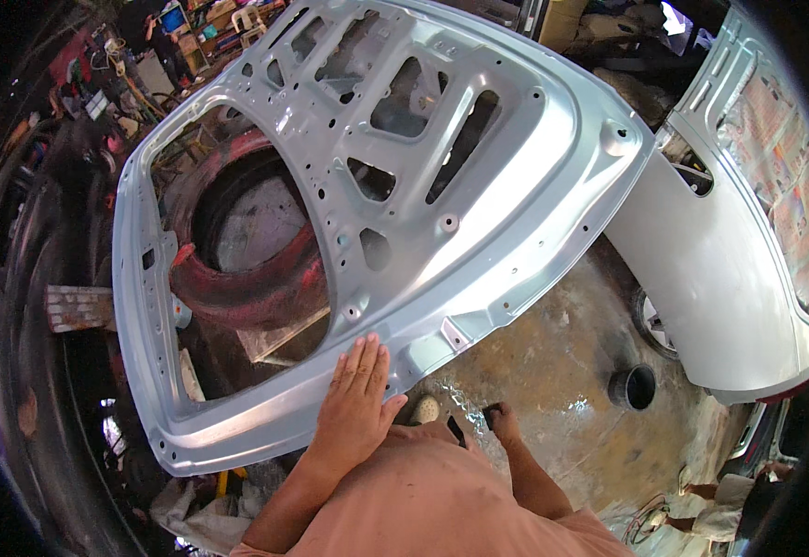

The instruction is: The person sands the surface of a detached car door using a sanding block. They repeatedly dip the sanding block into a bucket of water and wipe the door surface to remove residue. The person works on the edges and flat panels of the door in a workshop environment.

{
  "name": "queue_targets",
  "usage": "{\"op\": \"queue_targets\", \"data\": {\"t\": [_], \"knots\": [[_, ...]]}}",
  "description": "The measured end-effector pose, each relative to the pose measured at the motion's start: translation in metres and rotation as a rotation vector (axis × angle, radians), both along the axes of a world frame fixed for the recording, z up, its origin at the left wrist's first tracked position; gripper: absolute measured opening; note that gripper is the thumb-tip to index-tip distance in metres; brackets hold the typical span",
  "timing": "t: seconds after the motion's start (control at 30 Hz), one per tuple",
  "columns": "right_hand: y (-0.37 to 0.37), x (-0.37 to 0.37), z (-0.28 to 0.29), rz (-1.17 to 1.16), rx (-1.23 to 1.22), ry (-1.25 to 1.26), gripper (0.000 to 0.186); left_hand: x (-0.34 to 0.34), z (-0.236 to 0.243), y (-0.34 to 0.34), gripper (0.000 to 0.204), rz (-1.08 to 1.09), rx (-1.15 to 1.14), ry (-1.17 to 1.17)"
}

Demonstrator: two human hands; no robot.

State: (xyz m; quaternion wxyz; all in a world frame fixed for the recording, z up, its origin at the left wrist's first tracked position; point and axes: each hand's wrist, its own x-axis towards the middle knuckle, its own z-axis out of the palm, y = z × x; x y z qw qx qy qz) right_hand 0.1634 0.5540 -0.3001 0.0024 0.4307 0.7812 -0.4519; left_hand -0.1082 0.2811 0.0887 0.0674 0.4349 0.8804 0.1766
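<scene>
A silver-grey metal car panel [534, 213], with many cutouts and holes and one large round-cornered opening, spreads across the middle of the view. My left hand [358, 385] lies flat on its lower edge, fingers stretched out. Low beside my body, off the panel, my right hand [505, 425] has curled fingers around something dark that I cannot make out. Beneath the large opening shows a red-and-black tire [247, 288].
A white body panel [706, 288] with paper masking [767, 158] stands at right. A black container [632, 388] is on the stained floor. Dark bumper-like parts [33, 260] line the left. Another person [730, 506] is at lower right. Cluttered shelves [191, 28] stand behind.
</scene>
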Motion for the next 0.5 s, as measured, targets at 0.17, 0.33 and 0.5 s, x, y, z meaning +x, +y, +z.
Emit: {"op": "queue_targets", "data": {"t": [0.17,0.33,0.5], "knots": [[0.009,-0.041,0.121,-0.299,-0.272,0.432,0.027,0.006,0.002,-0.031,0.076,0.094,-0.031,-0.034],[0.011,-0.099,0.342,-0.300,0.111,0.739,0.025,0.001,0.000,-0.065,0.073,0.152,-0.030,-0.052],[-0.011,-0.197,0.429,0.368,0.954,0.695,0.034,-0.005,0.005,-0.099,0.072,0.177,-0.075,-0.067]]}}
